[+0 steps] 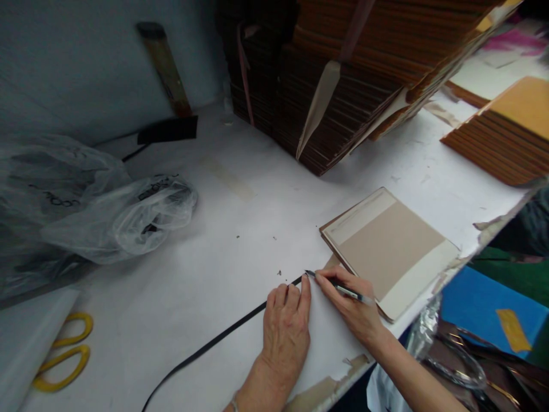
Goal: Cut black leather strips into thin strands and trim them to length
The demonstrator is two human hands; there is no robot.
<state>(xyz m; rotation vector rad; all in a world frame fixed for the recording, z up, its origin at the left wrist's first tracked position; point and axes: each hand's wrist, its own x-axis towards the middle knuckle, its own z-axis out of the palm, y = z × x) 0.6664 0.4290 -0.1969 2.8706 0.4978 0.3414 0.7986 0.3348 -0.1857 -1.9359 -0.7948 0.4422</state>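
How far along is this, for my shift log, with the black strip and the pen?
Done: the thin black ribbon strip lies flat across the white table, left hand pressing its end. In hand: right hand sets a slim dark pen at that end. Remaining: the yellow-handled scissors lie untouched far off.

The thin black ribbon (214, 343) lies on the white table (240, 229), its far end under the left hand (286, 326), beside the slim black pen (338, 288) in the right hand (349, 303). Right lies the beige cardboard cover (388, 249); behind, the brown cardboard stack (343, 74); left, clear plastic bags (115, 217), with yellow-handled scissors (64, 352) before them.
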